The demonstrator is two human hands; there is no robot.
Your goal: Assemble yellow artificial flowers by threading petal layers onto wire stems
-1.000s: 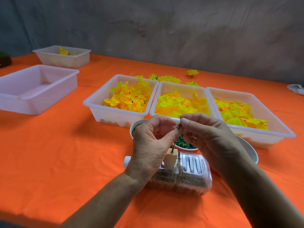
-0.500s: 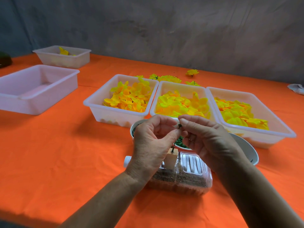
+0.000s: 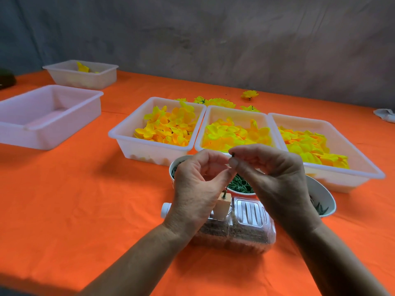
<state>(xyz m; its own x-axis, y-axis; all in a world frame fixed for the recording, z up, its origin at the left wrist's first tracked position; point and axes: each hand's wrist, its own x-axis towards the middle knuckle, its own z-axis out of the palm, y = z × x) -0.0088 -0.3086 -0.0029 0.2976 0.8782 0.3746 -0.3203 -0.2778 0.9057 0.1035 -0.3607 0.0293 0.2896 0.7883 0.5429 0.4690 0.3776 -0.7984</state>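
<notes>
Green stem tip (image 3: 232,155) pinched by right hand (image 3: 275,180) – left hand (image 3: 198,184) curled beside, touching

No readable text, label, brand, number or sign anywhere in view. White tubs (image 3: 154,146) plain. Clear plastic container (image 3: 245,227) on counter (image 3: 74,199) shows only moulded ribs, no lettering. Paper cup (image 3: 173,176) has reddish marking near rim, too small and hidden to read.
</notes>
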